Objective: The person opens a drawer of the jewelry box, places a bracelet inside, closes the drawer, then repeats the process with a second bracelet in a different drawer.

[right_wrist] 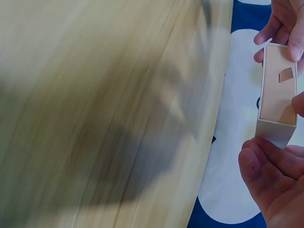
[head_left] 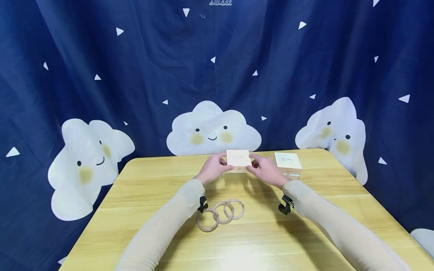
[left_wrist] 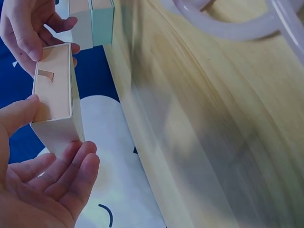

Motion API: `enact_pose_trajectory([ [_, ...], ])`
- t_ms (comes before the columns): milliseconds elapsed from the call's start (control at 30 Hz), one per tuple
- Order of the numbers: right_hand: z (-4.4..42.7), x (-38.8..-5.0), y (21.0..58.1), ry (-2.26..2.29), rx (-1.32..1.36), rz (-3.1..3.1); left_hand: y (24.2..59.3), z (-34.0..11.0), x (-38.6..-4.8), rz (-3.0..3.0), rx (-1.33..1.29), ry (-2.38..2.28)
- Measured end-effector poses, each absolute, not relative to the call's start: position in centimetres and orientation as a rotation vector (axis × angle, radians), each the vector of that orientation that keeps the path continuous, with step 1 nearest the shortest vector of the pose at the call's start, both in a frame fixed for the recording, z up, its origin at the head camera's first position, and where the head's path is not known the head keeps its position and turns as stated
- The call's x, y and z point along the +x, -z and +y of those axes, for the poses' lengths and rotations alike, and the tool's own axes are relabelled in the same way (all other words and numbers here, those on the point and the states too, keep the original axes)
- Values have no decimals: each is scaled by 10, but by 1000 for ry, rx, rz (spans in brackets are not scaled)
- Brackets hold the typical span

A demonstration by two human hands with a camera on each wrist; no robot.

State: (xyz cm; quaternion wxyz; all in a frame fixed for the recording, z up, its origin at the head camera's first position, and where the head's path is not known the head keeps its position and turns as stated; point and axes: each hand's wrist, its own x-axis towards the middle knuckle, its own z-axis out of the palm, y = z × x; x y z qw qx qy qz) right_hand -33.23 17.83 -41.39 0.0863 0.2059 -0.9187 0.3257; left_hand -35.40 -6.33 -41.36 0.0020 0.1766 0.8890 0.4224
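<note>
The pale box (head_left: 238,158) is held near the far edge of the counter (head_left: 169,184), its long axis running between the left grip (head_left: 213,168) and right grip (head_left: 267,172). Each clamps one end.

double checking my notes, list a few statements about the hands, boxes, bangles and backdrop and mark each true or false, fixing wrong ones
1. The left hand and right hand both hold the white rectangular box with a peach side. True.
2. Smooth pale pink round bangles lie on the light wooden table. True.
3. Four bangles are there. False: there are three.
4. In the head view, the other white-topped box is left of the held box. False: the other white-topped box is right of it.
5. A dark blue cloth curtain with white clouds hangs beyond the table. True.
6. The long sleeves are black. False: the sleeves are pale cream.
</note>
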Motion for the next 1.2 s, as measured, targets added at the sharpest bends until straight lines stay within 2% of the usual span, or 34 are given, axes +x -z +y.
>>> enact_pose_trajectory([
  [500, 160, -335, 417, -957, 596, -2786, 415, -81, -352, 2812, 508, -1303],
  [1200, 129, -342, 420, -980, 704, -2810, 422, -112, -345, 2830, 402, -1314],
])
